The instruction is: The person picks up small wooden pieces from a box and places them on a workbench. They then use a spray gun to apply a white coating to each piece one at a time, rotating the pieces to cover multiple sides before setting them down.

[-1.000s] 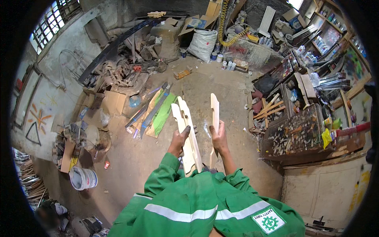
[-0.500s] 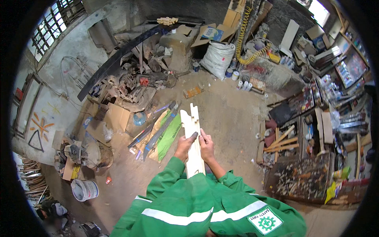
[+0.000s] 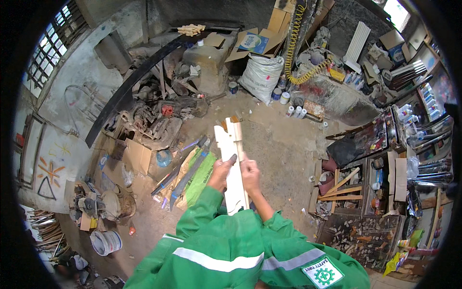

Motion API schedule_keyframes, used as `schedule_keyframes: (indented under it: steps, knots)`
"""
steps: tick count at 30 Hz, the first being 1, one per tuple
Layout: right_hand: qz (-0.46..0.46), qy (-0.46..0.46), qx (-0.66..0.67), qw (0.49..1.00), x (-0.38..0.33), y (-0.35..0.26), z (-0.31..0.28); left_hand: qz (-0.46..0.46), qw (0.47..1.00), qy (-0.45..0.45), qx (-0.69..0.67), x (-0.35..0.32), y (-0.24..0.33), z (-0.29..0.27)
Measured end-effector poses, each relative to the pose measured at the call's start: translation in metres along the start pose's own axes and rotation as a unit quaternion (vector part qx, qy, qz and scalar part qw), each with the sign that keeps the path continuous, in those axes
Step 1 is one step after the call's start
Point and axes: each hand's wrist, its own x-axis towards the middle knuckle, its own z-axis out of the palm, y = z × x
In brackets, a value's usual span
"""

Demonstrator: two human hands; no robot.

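Observation:
A long, pale piece of cut wood (image 3: pixel 234 185) with a notched, stepped far end points away from my chest. My left hand (image 3: pixel 220 174) is closed on its left edge, the thumb lying over the top face. At the right edge, my right hand (image 3: pixel 250 174) is closed with curled fingers, slightly blurred, gripping the wood's side. A narrower strip seems to lie along that right side, but I cannot tell whether it is a separate piece. Both green sleeves reach in from below, and the near end of the wood meets my jacket.
Left of my hands, a green bag (image 3: pixel 199 177) and dark strips lie on the floor. A white bucket (image 3: pixel 106 242) stands at the lower left. Scrap wood (image 3: pixel 149 118) is heaped beyond. A white sack (image 3: pixel 262 77) stands at the back, and a cluttered bench (image 3: pixel 361 236) is at the right.
My right hand's fingers have gone from stretched along the wood to curled at its edge. The wood's far end has shifted slightly left and away. My left hand keeps its grip.

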Motion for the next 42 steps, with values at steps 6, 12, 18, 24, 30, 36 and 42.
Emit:
schedule_keyframes:
  steps: [6, 12, 18, 24, 30, 36, 42]
  knots:
    - [0.043, 0.013, 0.02, 0.999, 0.036, 0.002, -0.003, -0.002, 0.999, 0.009, 0.031, 0.029, 0.015, 0.028]
    - [0.056, 0.087, 0.031, 0.994, 0.077, 0.009, 0.008, 0.004, 0.999, -0.004, 0.041, 0.078, 0.028, 0.039]
    - [0.006, 0.026, -0.001, 1.0, 0.138, 0.024, 0.043, 0.011, 0.999, -0.027, 0.03, 0.139, 0.052, 0.038]
    - [0.009, 0.074, 0.043, 0.996, 0.21, 0.024, 0.094, 0.0, 0.998, -0.01, 0.06, 0.214, 0.103, 0.036]
    - [0.039, 0.038, -0.013, 0.998, 0.273, 0.018, 0.159, 0.015, 0.999, -0.003, 0.046, 0.282, 0.155, 0.013]
    - [0.036, -0.01, -0.016, 0.999, 0.32, 0.019, 0.206, 0.009, 0.998, -0.009, 0.057, 0.332, 0.193, -0.004]
    - [0.059, -0.098, -0.011, 0.993, 0.373, 0.037, 0.241, 0.009, 1.0, -0.003, 0.016, 0.383, 0.214, -0.009]
